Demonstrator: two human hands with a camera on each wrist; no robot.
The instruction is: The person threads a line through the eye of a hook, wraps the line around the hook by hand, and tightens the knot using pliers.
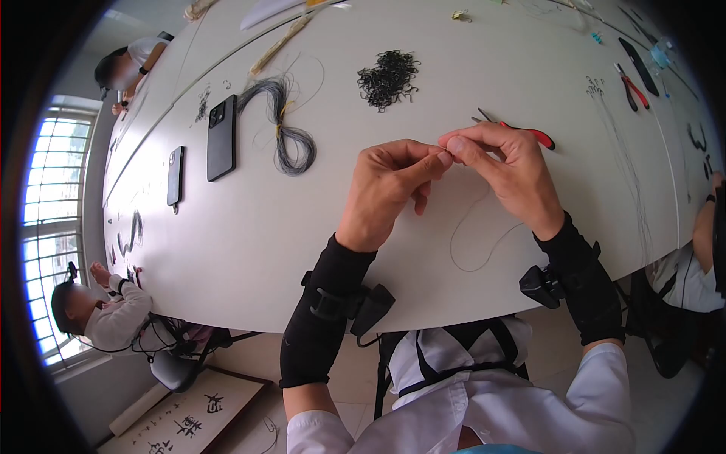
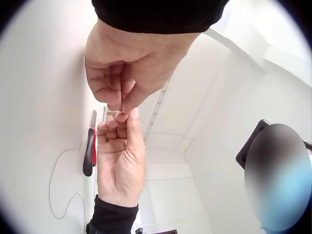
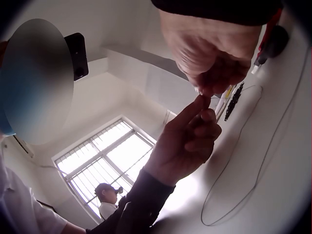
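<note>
My left hand (image 1: 378, 189) and right hand (image 1: 518, 178) meet fingertip to fingertip above the white table (image 1: 302, 250). A thin grey thread (image 3: 255, 186) runs from the pinched fingertips and hangs in a long loop below them. The left thumb and index finger pinch its end, while the right thumb and index finger pinch right beside them. Whatever small piece lies between the tips is hidden, and I cannot tell what it is. Pliers (image 1: 541, 138) with red and black handles lie just behind the right hand.
A heap of small black hooks (image 1: 387, 79) lies beyond the hands. To the left are a tied bundle of dark thread (image 1: 293, 147), a large black phone (image 1: 221, 140) and a smaller phone (image 1: 175, 178). More pliers (image 1: 631, 87) lie far right. Other people sit around the table.
</note>
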